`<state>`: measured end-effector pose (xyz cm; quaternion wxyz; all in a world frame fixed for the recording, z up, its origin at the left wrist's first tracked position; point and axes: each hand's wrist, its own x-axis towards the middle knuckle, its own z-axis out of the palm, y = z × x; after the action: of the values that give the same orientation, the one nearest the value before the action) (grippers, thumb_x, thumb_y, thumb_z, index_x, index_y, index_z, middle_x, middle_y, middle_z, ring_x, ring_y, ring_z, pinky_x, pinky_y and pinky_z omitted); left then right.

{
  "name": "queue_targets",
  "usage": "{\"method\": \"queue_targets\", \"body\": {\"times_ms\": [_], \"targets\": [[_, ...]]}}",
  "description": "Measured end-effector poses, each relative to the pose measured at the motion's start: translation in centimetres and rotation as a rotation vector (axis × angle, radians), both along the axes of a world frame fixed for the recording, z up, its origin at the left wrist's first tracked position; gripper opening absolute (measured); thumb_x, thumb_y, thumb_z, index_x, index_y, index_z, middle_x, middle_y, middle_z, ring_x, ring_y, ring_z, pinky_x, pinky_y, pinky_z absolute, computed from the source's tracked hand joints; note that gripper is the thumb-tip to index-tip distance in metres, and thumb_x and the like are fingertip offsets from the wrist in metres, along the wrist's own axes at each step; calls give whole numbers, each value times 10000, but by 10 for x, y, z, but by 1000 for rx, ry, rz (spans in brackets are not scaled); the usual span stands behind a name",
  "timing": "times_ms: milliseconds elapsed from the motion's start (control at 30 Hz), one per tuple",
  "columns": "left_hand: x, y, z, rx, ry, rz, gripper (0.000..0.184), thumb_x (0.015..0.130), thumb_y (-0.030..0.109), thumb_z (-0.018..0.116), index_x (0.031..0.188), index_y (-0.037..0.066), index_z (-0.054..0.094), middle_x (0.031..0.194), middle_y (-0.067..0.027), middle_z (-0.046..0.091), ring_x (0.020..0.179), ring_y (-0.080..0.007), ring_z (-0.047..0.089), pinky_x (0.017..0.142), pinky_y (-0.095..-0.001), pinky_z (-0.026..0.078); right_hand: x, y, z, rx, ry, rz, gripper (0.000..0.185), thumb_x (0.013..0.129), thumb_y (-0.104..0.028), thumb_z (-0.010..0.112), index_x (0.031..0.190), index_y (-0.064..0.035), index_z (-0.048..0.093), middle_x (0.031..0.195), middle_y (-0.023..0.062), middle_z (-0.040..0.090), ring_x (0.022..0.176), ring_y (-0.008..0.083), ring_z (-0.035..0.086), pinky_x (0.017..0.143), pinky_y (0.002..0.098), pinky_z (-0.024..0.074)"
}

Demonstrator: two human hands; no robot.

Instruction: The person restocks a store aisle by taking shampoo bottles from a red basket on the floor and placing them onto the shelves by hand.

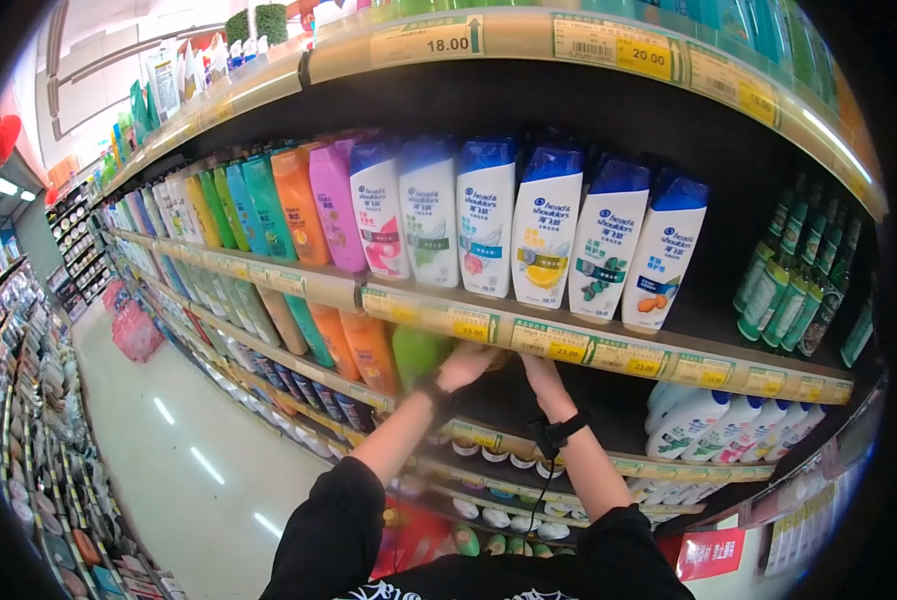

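Note:
Both forearms reach forward to the shelf below the row of white and blue shampoo bottles. My left hand is just under the price-label rail, right beside a bright green bottle; its fingers are partly hidden and blurred. To its right, my right hand reaches under the same rail, its fingers hidden behind the edge. What either hand holds, if anything, cannot be made out. A black band with a cable circles my right wrist, and another dark band is on the left wrist.
Orange bottles stand left of the green one. White bottles lean at the lower right, and green glass bottles stand on the right above them. Lower shelves hold jars. An aisle floor runs along the left, with pink bags farther back.

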<state>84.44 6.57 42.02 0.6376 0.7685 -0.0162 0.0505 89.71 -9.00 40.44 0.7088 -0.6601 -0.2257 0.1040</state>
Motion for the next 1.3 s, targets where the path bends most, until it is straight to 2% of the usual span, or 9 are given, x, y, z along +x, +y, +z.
{"method": "queue_targets", "body": {"times_ms": [100,300,400,500,767,1033,1100,1167,1300], "targets": [[-8,-7,0,258,-239,-14,352,829,108,607,1150,-13,529,1098,-116,598,1045,-191,542,910,-315,413,-12,-3,6,-83,-129,116,506,899,-296,579,1286,0,443,1234,116,521,1136,184,478,968,286,352],[-14,-19,-4,149,-371,-34,494,774,85,653,1217,-7,457,1154,-135,568,1058,-229,546,921,-317,409,-33,-14,9,-174,-351,-30,390,874,-248,601,1130,37,529,1100,150,588,967,230,572,851,317,437],[-19,-21,-6,142,-291,-23,549,736,100,698,1218,-1,456,1154,-137,567,1060,-230,547,922,-319,411,-40,-20,10,-218,-548,-144,441,844,-308,607,1140,11,535,1054,199,584,955,349,553,846,374,426],[-23,-26,-3,117,-284,-12,579,706,127,738,1202,-2,469,1147,-140,569,1057,-233,549,915,-317,416,-59,-29,26,-297,-535,-150,424,832,-274,622,1146,-2,536,1050,184,572,902,343,556,804,388,440],[-35,-21,-7,202,-317,-67,579,682,141,768,1172,2,494,1107,-137,580,1014,-231,566,891,-331,438,-78,-35,32,-111,-497,-48,435,785,-148,683,1193,-76,550,1073,118,571,774,172,568,668,255,464],[-63,-20,-3,177,-242,-86,547,673,75,759,1153,31,500,1064,-90,588,978,-182,565,858,-303,457,-103,-31,32,-105,-654,-87,373,774,-138,687,1129,-87,584,1116,79,580,770,155,574,632,248,462],[-68,-19,-5,187,-272,-117,424,745,145,720,1103,25,527,1080,-77,594,987,-175,569,864,-306,453,-114,-30,37,-114,-659,-95,365,772,-139,687,1119,-90,587,1116,67,583,753,149,572,619,245,460],[-75,-18,-3,147,-267,-154,417,749,120,706,1115,31,527,1090,-70,590,997,-168,563,873,-303,449,-125,-30,44,-148,-553,-77,355,759,-87,679,1103,-75,592,1116,90,574,937,216,590,779,270,467],[-88,-16,-9,38,-308,-191,484,695,42,726,1129,44,513,1062,-56,580,976,-147,548,861,-288,450,-141,-32,52,-194,-520,-29,352,759,-94,681,1100,-76,595,1112,61,580,815,166,587,682,240,462]]}}
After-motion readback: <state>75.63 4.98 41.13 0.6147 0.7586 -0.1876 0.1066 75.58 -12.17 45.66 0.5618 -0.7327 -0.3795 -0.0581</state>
